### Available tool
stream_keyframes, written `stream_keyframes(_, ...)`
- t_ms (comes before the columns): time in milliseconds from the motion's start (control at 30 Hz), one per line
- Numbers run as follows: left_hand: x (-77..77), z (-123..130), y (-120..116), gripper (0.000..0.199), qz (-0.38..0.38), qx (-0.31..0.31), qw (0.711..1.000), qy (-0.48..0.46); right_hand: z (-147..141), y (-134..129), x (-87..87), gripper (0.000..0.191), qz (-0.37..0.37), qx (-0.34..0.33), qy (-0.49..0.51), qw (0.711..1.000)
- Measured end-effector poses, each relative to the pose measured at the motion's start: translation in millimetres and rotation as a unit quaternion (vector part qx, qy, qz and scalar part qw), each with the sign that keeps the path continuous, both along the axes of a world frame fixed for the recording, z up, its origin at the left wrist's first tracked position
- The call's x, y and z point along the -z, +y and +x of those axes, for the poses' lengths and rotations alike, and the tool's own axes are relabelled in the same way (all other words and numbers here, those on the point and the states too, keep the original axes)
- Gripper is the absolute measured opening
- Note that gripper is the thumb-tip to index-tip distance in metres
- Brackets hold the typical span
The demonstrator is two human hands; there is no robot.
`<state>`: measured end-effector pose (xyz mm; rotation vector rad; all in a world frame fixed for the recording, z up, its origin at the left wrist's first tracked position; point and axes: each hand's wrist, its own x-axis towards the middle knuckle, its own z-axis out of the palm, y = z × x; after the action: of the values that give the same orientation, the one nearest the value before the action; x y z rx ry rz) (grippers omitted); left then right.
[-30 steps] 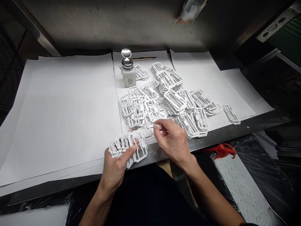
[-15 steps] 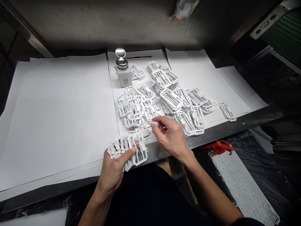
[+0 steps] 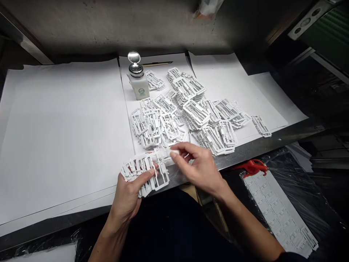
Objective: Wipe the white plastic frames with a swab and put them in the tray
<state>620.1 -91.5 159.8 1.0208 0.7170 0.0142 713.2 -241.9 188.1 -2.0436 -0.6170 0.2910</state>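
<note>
White bit, perhaps cotton, half hidden in the right hand; well beyond the fingers, a bag cut off at the top

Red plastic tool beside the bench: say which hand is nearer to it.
The right. The right hand is left of the red tool; the left hand is farther left, holding thin white rectangular frames.

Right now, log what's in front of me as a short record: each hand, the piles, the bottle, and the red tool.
Left hand: holds a fanned bunch of white frames
Right hand: pinches a small white piece
Piles: loose white frames, overlapping on white paper
Bottle: upright, metal lid flipped up
Red tool: at the far end of a pale patterned sheet
</note>
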Motion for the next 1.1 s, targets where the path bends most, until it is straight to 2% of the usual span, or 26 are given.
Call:
stream_keyframes(100,0.7,2,-6,0.037,0.072,-0.03,0.996,-0.034,-20,9,5.1,0.016,-0.018,0.004,-0.053,0.998)
stream_keyframes(167,0.9,2,-11,0.039,0.131,-0.05,0.989,-0.047,-29,14,9.2,0.015,-0.06,0.002,-0.084,0.995)
stream_keyframes(267,2.8,1,-14,0.036,0.215,-0.06,0.974,-0.051,-33,14,10.3,0.014,-0.134,-0.001,-0.08,0.988)
stream_keyframes(333,5.2,-1,-13,0.035,0.248,-0.05,0.966,-0.049,-33,13,7.7,0.013,-0.139,0.005,-0.07,0.988)
stream_keyframes(467,7.5,-3,-13,0.039,0.272,-0.033,0.96,-0.049,-32,15,3.7,0.013,-0.089,0.015,-0.088,0.992)
stream_keyframes(667,2.2,-2,-19,0.039,0.338,-0.056,0.938,-0.048,-29,21,7.2,0.011,-0.155,0.007,-0.041,0.987)
stream_keyframes(800,2.2,-3,-20,0.04,0.349,-0.049,0.935,-0.047,-26,18,3.8,0.012,-0.143,0.017,-0.01,0.989)
stream_keyframes(933,3.1,-4,-19,0.037,0.357,-0.045,0.931,-0.054,-24,19,0.2,0.012,-0.107,0.022,-0.028,0.994)
stream_keyframes(1100,4.7,-4,-19,0.039,0.371,-0.055,0.925,-0.063,-21,22,0.6,0.013,-0.123,-0.002,-0.011,0.992)
